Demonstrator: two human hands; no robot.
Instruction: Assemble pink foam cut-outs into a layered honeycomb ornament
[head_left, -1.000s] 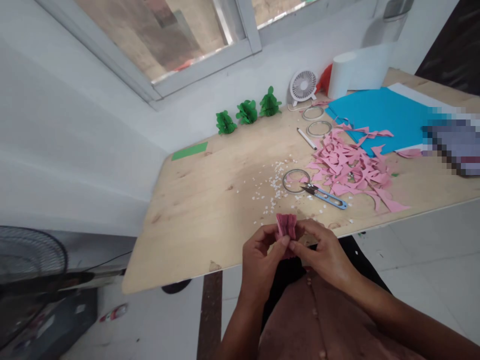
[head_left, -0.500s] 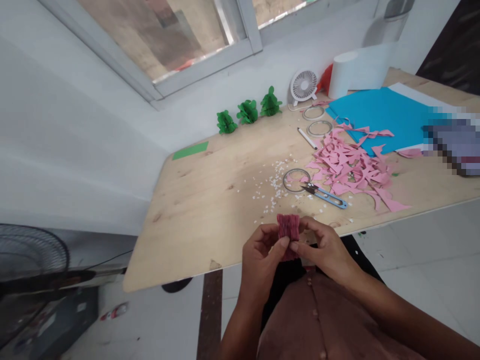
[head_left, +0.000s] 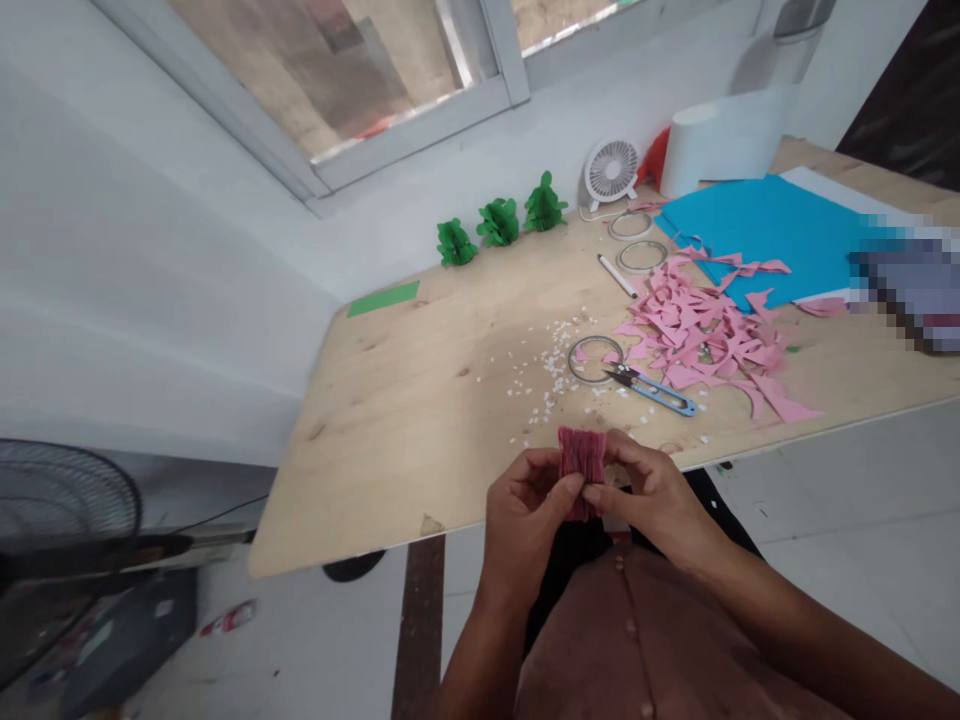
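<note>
A dark pink stack of thin paper layers (head_left: pixel 582 455) is held at the table's front edge, its layered edges facing up. My left hand (head_left: pixel 525 500) is closed on its left side, with the thumb pressed on the near face. On the right side my right hand (head_left: pixel 645 490) grips the same stack, thumb tip close to the other thumb. Fingers behind the stack are partly hidden. Just beyond the hands lie blue-handled thread snips (head_left: pixel 652 388), their dark blades reaching the rim of a metal ring (head_left: pixel 574 372).
Pink paper scraps (head_left: pixel 705 325) are heaped right of the snips, and tiny white bits (head_left: pixel 551 370) are scattered nearby. Along the wall stand green paper trees (head_left: pixel 499 222) and a small white fan (head_left: pixel 611 172). Blue sheets (head_left: pixel 787 235) and a white marker (head_left: pixel 616 275) lie farther back.
The paper stack looks slightly more fanned and shifted a little right between my fingers. Both hands keep their grip; the whole view has moved slightly.
</note>
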